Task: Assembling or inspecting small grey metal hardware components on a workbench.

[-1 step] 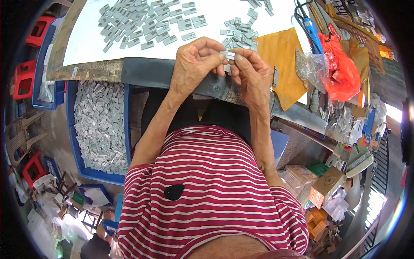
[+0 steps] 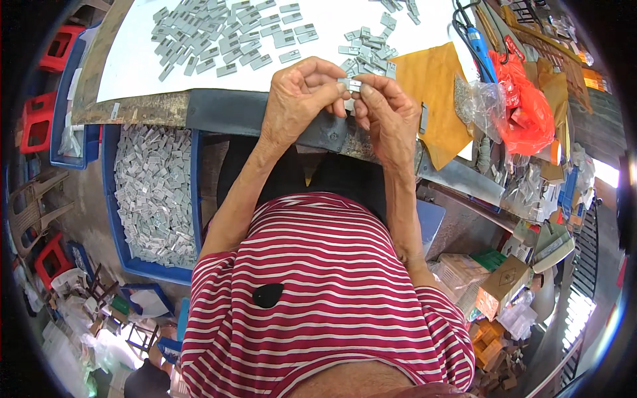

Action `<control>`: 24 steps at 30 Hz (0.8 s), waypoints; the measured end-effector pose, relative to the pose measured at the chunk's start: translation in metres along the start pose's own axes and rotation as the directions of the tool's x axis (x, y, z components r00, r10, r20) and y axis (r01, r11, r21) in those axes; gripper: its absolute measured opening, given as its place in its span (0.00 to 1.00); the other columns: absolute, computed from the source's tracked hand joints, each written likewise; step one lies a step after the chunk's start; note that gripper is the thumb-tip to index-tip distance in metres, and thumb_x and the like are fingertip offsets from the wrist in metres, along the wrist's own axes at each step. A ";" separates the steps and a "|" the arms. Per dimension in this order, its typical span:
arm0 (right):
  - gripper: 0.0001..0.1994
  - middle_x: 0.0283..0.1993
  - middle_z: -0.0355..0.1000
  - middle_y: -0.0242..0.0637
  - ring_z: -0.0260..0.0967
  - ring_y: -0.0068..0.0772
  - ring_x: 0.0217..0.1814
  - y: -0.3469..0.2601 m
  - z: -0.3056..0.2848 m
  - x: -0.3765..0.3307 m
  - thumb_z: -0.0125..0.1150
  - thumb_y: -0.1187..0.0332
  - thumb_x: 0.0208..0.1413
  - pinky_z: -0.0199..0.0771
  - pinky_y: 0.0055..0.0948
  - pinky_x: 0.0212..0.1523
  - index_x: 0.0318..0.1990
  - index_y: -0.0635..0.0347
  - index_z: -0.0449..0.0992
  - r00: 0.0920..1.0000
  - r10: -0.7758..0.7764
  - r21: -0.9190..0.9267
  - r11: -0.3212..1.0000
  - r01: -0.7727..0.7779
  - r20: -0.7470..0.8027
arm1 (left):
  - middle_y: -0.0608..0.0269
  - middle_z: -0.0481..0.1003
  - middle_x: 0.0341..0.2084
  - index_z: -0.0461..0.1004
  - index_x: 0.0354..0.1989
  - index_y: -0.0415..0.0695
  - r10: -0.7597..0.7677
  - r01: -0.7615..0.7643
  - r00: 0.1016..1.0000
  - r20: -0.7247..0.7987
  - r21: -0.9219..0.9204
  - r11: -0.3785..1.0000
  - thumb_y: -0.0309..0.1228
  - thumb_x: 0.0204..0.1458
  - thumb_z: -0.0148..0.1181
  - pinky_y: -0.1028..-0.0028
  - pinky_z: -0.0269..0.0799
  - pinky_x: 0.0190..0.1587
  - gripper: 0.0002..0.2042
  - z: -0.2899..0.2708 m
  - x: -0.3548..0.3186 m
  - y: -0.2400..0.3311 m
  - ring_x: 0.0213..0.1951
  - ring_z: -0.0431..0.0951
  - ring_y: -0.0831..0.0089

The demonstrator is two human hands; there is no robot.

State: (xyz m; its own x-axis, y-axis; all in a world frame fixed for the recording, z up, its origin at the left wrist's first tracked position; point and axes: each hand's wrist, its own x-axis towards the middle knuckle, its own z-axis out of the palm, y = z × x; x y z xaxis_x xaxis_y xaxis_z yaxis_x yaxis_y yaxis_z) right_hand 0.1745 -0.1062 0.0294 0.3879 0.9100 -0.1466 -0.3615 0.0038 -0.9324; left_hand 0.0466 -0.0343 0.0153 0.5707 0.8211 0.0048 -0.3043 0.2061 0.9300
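Note:
Between my two hands, over the table's front edge, is a small grey rectangular piece (image 2: 353, 85). My left hand (image 2: 302, 93) pinches its left end between thumb and fingers. With thumb and forefinger, my right hand (image 2: 390, 109) grips the other end. Just beyond my fingertips lies a loose heap of similar grey pieces (image 2: 371, 50) on a white sheet (image 2: 126, 73). A larger spread of these pieces (image 2: 229, 43), many with a dark mark at one end, covers the sheet farther left.
Left below the table stands a blue crate (image 2: 149, 268) full of grey pieces. Brown paper (image 2: 441, 86), a red plastic bag (image 2: 527, 113) and a blue-handled tool (image 2: 479, 53) lie on the right. Red stools (image 2: 40, 123) stand far left; cardboard boxes (image 2: 504, 282) are stacked lower right.

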 end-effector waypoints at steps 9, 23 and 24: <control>0.08 0.24 0.69 0.33 0.62 0.15 0.21 0.000 -0.007 -0.002 0.54 0.77 0.52 0.61 0.13 0.18 0.40 0.70 0.70 0.994 -0.094 -0.203 0.974 0.104 0.060 | 0.54 0.75 0.23 0.69 0.37 0.31 0.007 -0.006 0.998 0.058 -0.017 1.000 0.20 0.48 0.53 0.82 0.71 0.27 0.09 -0.001 0.001 -0.003 0.22 0.75 0.76; 0.08 0.21 0.68 0.32 0.61 0.15 0.18 0.000 -0.012 -0.002 0.54 0.77 0.52 0.61 0.13 0.17 0.40 0.69 0.70 0.991 -0.077 -0.232 0.968 0.100 0.105 | 0.62 0.74 0.24 0.71 0.39 0.36 0.015 -0.070 0.994 0.113 0.501 0.863 0.23 0.47 0.56 0.84 0.70 0.28 0.10 0.001 -0.003 0.016 0.25 0.74 0.80; 0.08 0.21 0.68 0.32 0.61 0.15 0.18 0.000 -0.012 -0.002 0.54 0.77 0.52 0.61 0.13 0.17 0.40 0.69 0.70 0.992 -0.076 -0.259 0.961 0.100 0.104 | 0.62 0.74 0.24 0.71 0.39 0.36 0.016 -0.069 0.994 0.107 0.507 0.859 0.23 0.47 0.56 0.84 0.70 0.28 0.10 0.000 -0.002 0.017 0.25 0.74 0.80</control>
State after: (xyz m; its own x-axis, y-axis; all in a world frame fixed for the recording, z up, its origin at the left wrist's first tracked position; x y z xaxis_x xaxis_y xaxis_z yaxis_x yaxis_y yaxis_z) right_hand 0.1840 -0.1127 0.0260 0.3236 0.9453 -0.0406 -0.0890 -0.0123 -0.9960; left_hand 0.0400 -0.0326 0.0307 0.6442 0.7626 0.0591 0.0860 -0.1490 0.9851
